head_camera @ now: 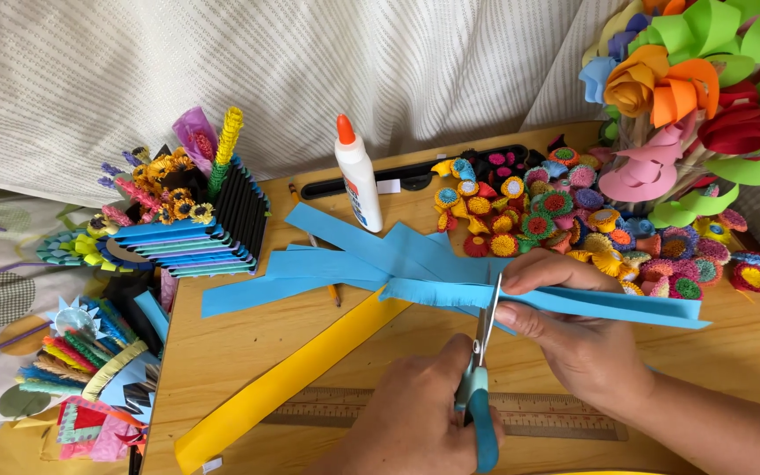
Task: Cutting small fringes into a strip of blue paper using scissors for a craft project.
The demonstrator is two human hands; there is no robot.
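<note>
The left hand (424, 413) grips blue-handled scissors (478, 387) — blades pointing twelve o'clock — snipping the blue paper strip (609, 306) pinched by the right hand (573, 330).

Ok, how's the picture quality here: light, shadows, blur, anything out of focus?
Head view: even soft daylight, no glare; faint shadows under the blue paper strips; right hand, left hand and scissors sharp; paper flowers at the top right corner slightly soft.

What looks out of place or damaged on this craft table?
Nothing stands out. The white glue bottle with orange cap stands upright and capped, nothing spilled. The loose blue paper strips fan untidily, but that fits the cutting with the blue-handled scissors.
</note>
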